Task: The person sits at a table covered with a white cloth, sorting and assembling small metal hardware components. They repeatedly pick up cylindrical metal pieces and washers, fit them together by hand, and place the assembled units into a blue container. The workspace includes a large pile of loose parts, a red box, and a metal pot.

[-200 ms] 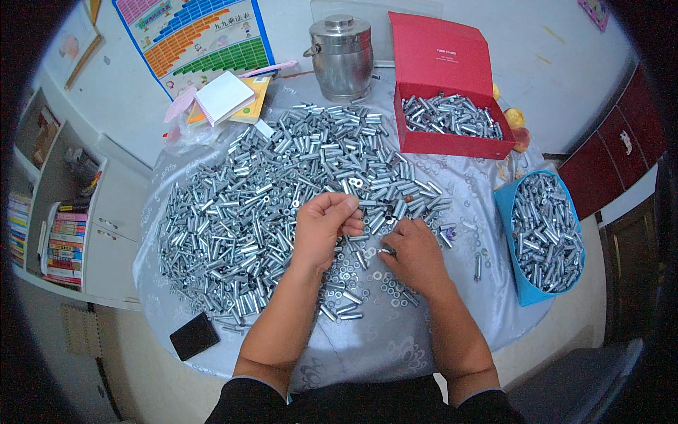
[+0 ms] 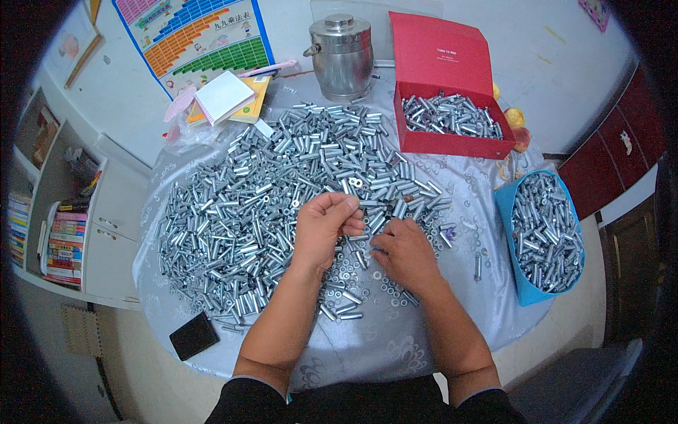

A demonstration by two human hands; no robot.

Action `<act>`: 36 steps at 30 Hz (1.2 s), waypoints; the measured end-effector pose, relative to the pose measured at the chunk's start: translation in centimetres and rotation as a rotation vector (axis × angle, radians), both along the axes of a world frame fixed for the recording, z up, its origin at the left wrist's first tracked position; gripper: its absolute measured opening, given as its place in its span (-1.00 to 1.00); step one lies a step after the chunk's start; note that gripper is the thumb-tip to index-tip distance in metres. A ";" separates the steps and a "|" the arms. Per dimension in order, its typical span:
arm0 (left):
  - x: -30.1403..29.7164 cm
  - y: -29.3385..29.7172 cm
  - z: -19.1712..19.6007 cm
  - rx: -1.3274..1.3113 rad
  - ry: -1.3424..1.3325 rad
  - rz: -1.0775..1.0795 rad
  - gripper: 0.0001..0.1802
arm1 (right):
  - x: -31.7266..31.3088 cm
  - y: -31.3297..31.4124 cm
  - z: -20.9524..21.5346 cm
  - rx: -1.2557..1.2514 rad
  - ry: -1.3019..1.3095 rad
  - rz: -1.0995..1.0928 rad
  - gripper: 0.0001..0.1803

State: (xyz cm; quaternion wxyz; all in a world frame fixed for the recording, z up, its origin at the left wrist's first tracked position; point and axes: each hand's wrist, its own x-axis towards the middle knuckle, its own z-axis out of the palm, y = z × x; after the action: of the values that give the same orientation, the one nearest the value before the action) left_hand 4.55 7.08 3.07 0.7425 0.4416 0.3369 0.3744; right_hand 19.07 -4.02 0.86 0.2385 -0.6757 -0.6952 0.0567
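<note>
A wide heap of metal sleeves (image 2: pixel 233 191) covers much of the table, with loose washers (image 2: pixel 346 267) scattered along its near side. My left hand (image 2: pixel 321 225) is over the heap's near right part, thumb and fingers pinched together. Whatever lies in that pinch is too small or hidden to make out. Just right of it, my right hand (image 2: pixel 408 256) is low over the sleeves and washers with curled fingers. Its fingertips point toward the left hand, and the hand itself covers what they hold, if anything. A gap separates the two hands.
An open red box (image 2: pixel 455 145) of assembled metal pieces stands at the back right, a blue bin (image 2: pixel 519 265) of similar pieces at the right edge. A steel canister (image 2: pixel 342 60) and notebooks (image 2: pixel 224 97) are at the back. A dark phone-like slab (image 2: pixel 193 336) lies front left.
My right hand has shifted slightly left, and its fingers have curled in closer. A metal piece seen at its fingertips before is now hidden. The left hand stays in place.
</note>
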 end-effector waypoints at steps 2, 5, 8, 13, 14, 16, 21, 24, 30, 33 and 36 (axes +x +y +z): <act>0.0 0.0 0.0 0.000 -0.001 0.001 -0.83 | 0.0 0.1 -0.1 -0.006 0.016 0.000 -0.82; 0.1 0.1 0.0 -0.024 0.003 0.005 -0.83 | 0.1 0.3 -0.1 -0.005 0.059 0.002 -0.85; 0.2 0.0 -0.2 -0.106 -0.020 -0.003 -0.83 | 0.5 0.3 -0.2 0.025 0.377 -0.083 -0.89; 0.5 -0.4 -0.8 -0.177 -0.122 -0.093 -0.82 | 0.5 -0.4 0.7 0.146 1.235 -0.274 -0.91; 0.5 -0.5 -0.9 -0.180 -0.134 -0.109 -0.82 | 0.6 -0.5 1.1 0.157 1.373 -0.271 -0.90; 0.5 -0.5 -1.2 -0.181 -0.139 -0.139 -0.83 | 0.8 -0.5 1.1 0.139 1.460 -0.281 -0.90; 0.7 -0.9 -1.4 -0.225 -0.161 -0.199 -0.83 | 1.1 -0.5 0.6 0.104 1.512 -0.278 -0.90; 0.7 -0.9 -1.5 -0.256 -0.166 -0.216 -0.82 | 1.2 -0.5 0.5 0.084 1.545 -0.277 -0.89; 0.7 -0.9 -1.9 -0.326 -0.224 -0.252 -0.83 | 1.2 -0.6 0.5 0.043 1.765 -0.276 -0.87; 0.8 -0.8 -2.2 -0.346 -0.246 -0.268 -0.84 | 1.1 -0.7 0.6 0.071 1.803 -0.243 -0.88; 0.9 -0.8 -2.6 -0.368 -0.261 -0.276 -0.84 | 0.6 -0.6 1.0 0.205 1.586 -0.310 -0.86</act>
State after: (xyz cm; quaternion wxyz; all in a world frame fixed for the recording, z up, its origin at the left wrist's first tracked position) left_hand 5.42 6.29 0.48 0.8914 0.2890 0.2373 0.2560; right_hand 19.68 -4.67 1.84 0.7258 -0.4979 -0.2199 0.4207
